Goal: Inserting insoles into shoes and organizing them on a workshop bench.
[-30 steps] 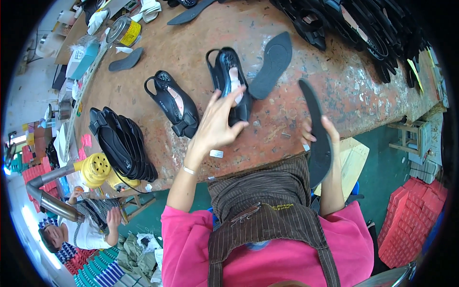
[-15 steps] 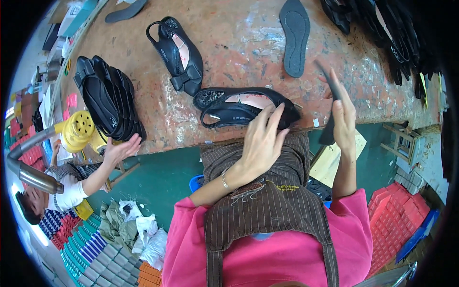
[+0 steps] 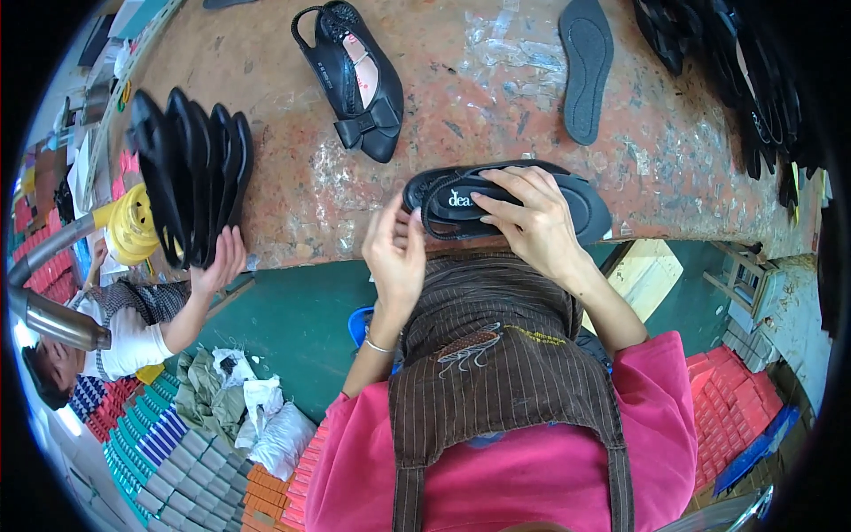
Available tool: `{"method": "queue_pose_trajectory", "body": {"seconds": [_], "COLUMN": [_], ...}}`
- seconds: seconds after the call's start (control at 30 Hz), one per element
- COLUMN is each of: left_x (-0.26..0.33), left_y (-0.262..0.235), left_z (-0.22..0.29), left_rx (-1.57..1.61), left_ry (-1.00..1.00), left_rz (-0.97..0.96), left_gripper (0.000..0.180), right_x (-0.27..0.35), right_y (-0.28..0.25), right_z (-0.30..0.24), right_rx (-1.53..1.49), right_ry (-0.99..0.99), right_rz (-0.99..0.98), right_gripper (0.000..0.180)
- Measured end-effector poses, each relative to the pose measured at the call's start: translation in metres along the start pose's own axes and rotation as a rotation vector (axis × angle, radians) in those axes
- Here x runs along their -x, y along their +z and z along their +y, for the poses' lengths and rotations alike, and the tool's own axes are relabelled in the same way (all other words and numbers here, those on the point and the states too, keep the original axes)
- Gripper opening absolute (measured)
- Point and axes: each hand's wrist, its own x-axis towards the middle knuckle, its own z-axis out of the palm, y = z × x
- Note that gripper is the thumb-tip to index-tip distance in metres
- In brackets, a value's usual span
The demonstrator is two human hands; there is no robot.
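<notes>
Shoe [image 3: 470, 229], black: being kept sideways at the counter's [image 3: 479, 106] near edge, apparently for two-handed reach. Insole [image 3: 578, 200]: being gripped over it by the right hand's [image 3: 537, 218] bent fingers. Heel strap [image 3: 425, 211]: being met by the left hand's [image 3: 395, 255] curled fingers; grip indeterminable.

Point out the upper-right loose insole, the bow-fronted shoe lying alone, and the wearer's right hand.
Loose insole [image 3: 586, 75], head view: middle of its upward face.
Bow-fronted shoe [image 3: 362, 78], head view: pink lining, mid-shoe.
Right hand [image 3: 538, 215], head view: back of the hand.
</notes>
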Motion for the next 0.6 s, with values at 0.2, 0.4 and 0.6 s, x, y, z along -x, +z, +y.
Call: {"method": "queue_pose_trajectory", "body": {"seconds": [0.2,0.4,0.6], "left_x": [-0.007,-0.018,-0.023], "left_y": [0.01,0.008,0.011], "left_z": [-0.009,-0.012,-0.012], "left_rx": [0.037,0.17,0.187], "left_ry": [0.03,-0.007,-0.014], "left_rz": [0.067,-0.002,0.006], "left_gripper": [0.047,0.045,0.042], "right_x": [-0.008,-0.017,-0.02], "right_y": [0.006,0.018,0.026], "right_z": [0.002,0.0,0.003], "right_rx": [-0.013,-0.058,-0.068], "right_ry": [0.001,0.033,0.021], "right_rz": [-0.07,-0.084,-0.105], "right_gripper": [0.034,0.036,0.035]}}
